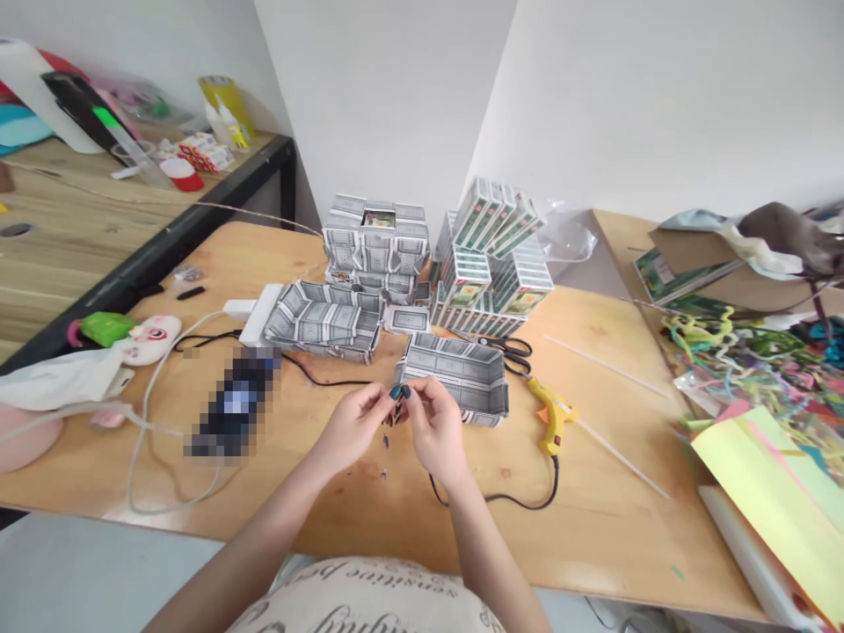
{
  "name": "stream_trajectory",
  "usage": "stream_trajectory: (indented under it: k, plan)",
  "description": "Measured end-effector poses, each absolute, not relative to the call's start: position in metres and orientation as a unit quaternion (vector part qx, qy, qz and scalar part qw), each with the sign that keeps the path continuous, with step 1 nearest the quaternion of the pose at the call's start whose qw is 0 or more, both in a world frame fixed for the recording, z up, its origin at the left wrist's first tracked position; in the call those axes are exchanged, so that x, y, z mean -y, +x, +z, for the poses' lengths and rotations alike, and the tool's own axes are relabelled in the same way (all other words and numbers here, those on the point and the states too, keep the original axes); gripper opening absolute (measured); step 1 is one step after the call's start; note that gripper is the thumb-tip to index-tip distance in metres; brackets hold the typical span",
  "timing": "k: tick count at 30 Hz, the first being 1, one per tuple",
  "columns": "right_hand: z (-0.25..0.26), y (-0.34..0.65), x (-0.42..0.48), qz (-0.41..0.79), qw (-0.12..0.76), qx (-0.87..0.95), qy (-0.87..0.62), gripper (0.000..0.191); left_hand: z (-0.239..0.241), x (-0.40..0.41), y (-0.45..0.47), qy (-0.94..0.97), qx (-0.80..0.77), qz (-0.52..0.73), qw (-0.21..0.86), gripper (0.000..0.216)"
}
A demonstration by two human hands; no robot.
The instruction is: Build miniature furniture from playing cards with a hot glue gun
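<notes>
My left hand (356, 426) and my right hand (436, 435) meet thumb to thumb over the middle of the table. Both are closed in a pinch around one small, dark-striped piece (394, 413), mostly covered by the fingers, so I cannot make out its kind. Just beyond my right hand lies an open box covered in grey patterned paper (471, 374). A second patterned open box (316, 316) stands farther left, with a stack of similar boxes (375, 237) behind. Tiny scraps (384, 474) lie on the wood below my hands.
Black-handled scissors (514, 352) and a yellow glue gun (552, 418) with its cord are at right, near glue sticks (623, 457). Small white-and-green boxes (494, 255) are piled at the back. A blurred-out phone (234, 404) and white cable lie left. Craft scraps (758, 369) heap far right.
</notes>
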State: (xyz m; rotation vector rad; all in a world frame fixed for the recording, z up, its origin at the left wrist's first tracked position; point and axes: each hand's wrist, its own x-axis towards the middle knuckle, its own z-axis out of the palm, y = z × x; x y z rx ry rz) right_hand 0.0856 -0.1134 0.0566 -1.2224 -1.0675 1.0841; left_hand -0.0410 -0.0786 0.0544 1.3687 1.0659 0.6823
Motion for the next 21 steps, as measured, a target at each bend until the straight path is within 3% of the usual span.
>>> stream_trajectory:
  k: [13,17,21]
  plan:
    - [0.052,0.094,0.113,0.486,0.536,0.475,-0.501,0.019,0.054,0.081,-0.043,0.587,-0.46,0.288,0.6,0.03]
    - [0.05,0.1,0.115,0.451,0.532,0.466,-0.545,0.013,0.051,0.081,-0.044,0.619,-0.471,0.266,0.569,0.03]
    - [0.061,0.112,0.122,0.377,0.459,0.581,-0.556,0.013,0.048,0.08,-0.051,0.654,-0.442,0.218,0.574,0.025]
